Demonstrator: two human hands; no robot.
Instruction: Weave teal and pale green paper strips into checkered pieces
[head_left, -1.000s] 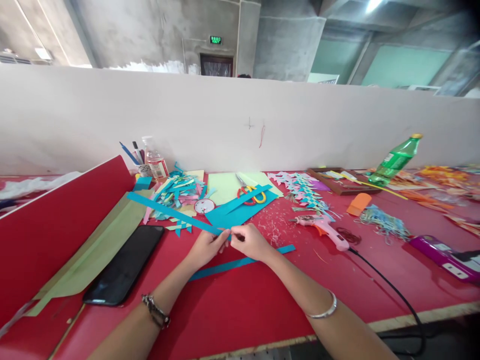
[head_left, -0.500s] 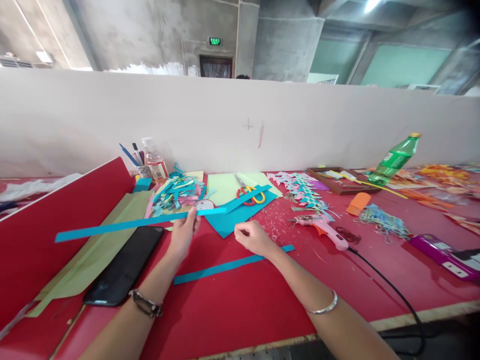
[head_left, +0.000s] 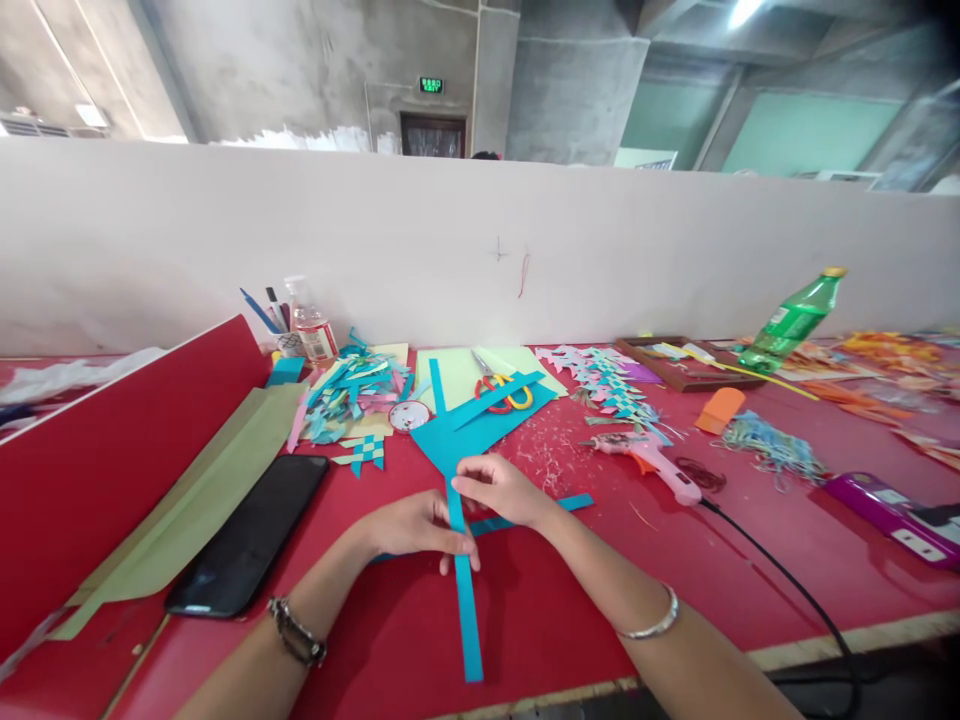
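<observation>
A long blue paper strip [head_left: 465, 600] runs from near the table's front edge up towards the blue sheet [head_left: 459, 436]. My left hand [head_left: 414, 524] pinches it from the left at its middle. My right hand [head_left: 501, 488] pinches the same strip just above, fingers closed on it. A second blue strip [head_left: 570, 502] lies flat on the red table [head_left: 525, 620] under my hands, crossing the first one.
A black phone [head_left: 247, 540] lies left on olive paper. Scissors [head_left: 495, 382] rest on pale green sheets. A pile of paper scraps [head_left: 352, 390], a pink glue gun [head_left: 649, 455] with its black cord, a green bottle [head_left: 791, 320] and a white partition [head_left: 480, 240] surround the spot.
The strip was held pointing left by my left hand alone. It has swung round to point towards me, and both hands now grip it over the second strip.
</observation>
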